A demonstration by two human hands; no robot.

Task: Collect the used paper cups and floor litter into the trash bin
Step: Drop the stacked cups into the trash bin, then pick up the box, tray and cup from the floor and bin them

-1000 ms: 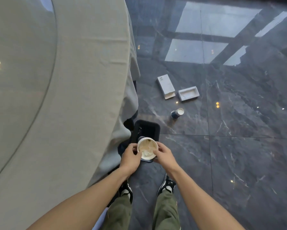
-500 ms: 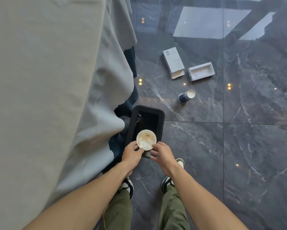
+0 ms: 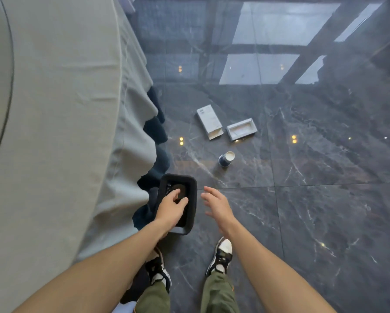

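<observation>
A black rectangular trash bin stands on the dark marble floor beside the table. My left hand hovers over its opening with fingers spread. Just beyond the fingertips, a paper cup lies down inside the bin in shadow. My right hand is open and empty, just right of the bin's rim. A blue paper cup with a white inside lies on its side on the floor past the bin. Farther on lie a flat white carton and an open white box tray.
A round table with a grey cloth fills the left side, its drape hanging next to the bin. My shoes stand just behind the bin. Glossy floor tiles stretch away to the right and ahead.
Both hands held the stained cup above the bin before. Now the cup is inside the bin, the left hand has opened over it and the right hand has drawn away to the right.
</observation>
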